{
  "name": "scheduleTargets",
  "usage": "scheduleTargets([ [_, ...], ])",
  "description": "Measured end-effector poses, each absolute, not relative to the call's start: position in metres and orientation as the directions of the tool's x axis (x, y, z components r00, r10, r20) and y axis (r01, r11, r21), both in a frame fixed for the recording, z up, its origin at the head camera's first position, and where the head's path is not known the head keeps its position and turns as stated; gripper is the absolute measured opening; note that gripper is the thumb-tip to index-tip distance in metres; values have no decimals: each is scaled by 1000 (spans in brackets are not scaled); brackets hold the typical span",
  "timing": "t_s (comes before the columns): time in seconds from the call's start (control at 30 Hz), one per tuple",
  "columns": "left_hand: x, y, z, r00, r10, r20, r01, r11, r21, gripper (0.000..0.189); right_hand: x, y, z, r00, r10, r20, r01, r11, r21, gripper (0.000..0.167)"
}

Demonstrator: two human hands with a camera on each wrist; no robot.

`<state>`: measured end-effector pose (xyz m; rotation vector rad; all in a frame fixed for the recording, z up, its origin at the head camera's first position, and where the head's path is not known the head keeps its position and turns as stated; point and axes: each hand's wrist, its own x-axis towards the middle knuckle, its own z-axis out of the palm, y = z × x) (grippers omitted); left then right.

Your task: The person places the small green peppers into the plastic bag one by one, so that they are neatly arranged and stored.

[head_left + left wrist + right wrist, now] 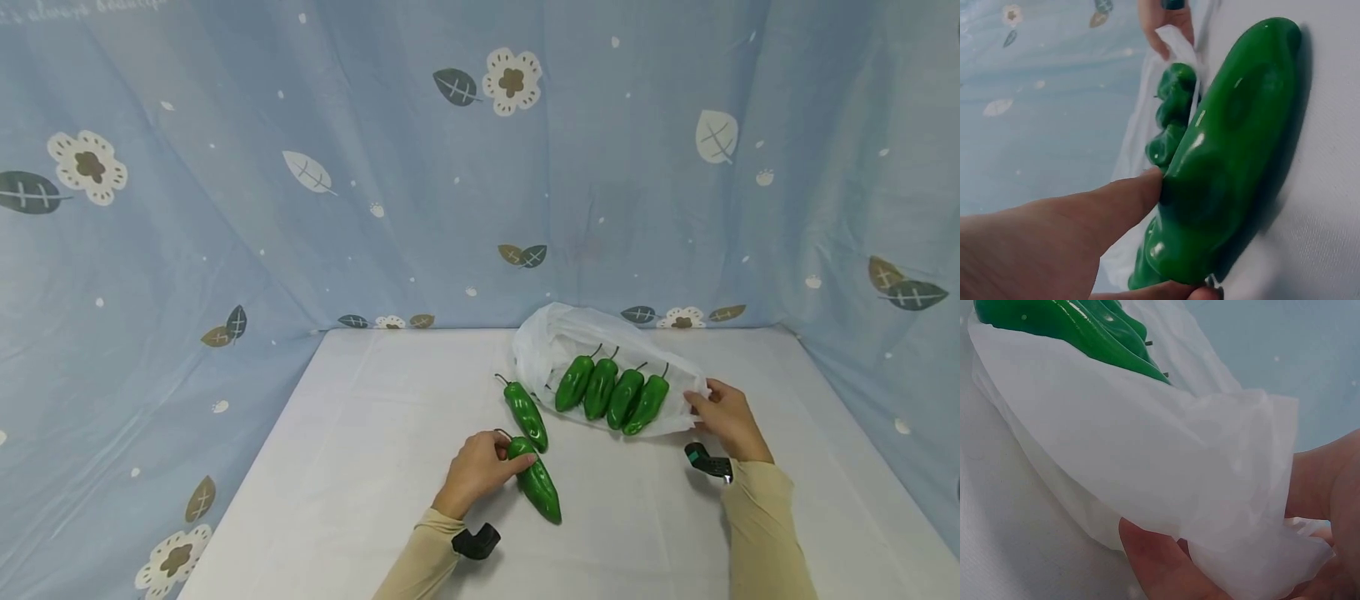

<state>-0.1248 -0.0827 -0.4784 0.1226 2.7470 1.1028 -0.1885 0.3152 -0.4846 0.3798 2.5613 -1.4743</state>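
Note:
My left hand (480, 469) grips a green chili pepper (538, 487) near its stem end, thumb on one side and fingers on the other. In the left wrist view that pepper (1229, 150) fills the middle, low over the white table. Just beyond it lies another green pepper (527, 414), outside the bag. A white plastic bag (543, 337) lies open at the back, with several green peppers (602, 387) side by side in its mouth. My right hand (729, 417) pinches the bag's right edge; in the right wrist view the crumpled plastic (1235, 462) partly hides the fingers.
The white table (337, 467) stretches in front and to both sides. A blue curtain (420, 167) with leaf and flower prints hangs behind the bag and along the sides. A black wrist device sits at each sleeve cuff.

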Motion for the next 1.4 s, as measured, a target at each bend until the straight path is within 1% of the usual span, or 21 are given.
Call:
scheduleTargets([
  [0.1, -126, -80, -479, -984, 136, -115, 23, 740, 672, 45, -190, 316, -486, -954, 139, -264, 298, 478, -826, 59],
  [0.23, -126, -77, -479, -984, 129, -122, 18, 758, 652, 45, -191, 316, -487, -954, 141, -265, 300, 475, -827, 59],
  [0.3, -126, -77, -479, -983, 125, -137, 5, 757, 653, 44, -190, 316, -487, -954, 141, -266, 301, 475, -827, 59],
  [0.43, -125, -76, -479, -979, 139, -150, -4, 722, 692, 43, -190, 317, -488, -954, 145, -261, 299, 476, -827, 60],
  [0.53, -124, -75, -479, -976, 157, -149, 3, 697, 717, 50, -190, 317, -488, -954, 149, -259, 299, 475, -828, 59],
  [0.67, -124, -75, -477, -977, 162, -137, 14, 694, 720, 61, -191, 316, -488, -953, 148, -265, 303, 475, -826, 60],
  [0.77, -121, -73, -475, -982, 147, -121, 19, 711, 703, 61, -191, 316, -488, -953, 142, -267, 302, 479, -824, 60],
  [0.93, -114, -66, -471, -984, 146, -103, 49, 772, 634, 61, -192, 317, -489, -955, 142, -261, 297, 484, -823, 60],
  [1.0, -111, -62, -470, -983, 155, -103, 61, 792, 608, 60, -192, 317, -489, -956, 141, -257, 293, 480, -827, 60],
  [1.1, -107, -61, -471, -980, 166, -106, 69, 793, 605, 57, -192, 316, -489, -957, 139, -254, 290, 476, -831, 60],
  [1.27, -107, -65, -475, -978, 176, -110, 64, 759, 648, 46, -191, 315, -487, -954, 146, -261, 299, 480, -825, 59],
  [1.4, -109, -70, -477, -979, 166, -118, 48, 749, 661, 40, -191, 316, -486, -951, 149, -271, 309, 480, -821, 60],
])
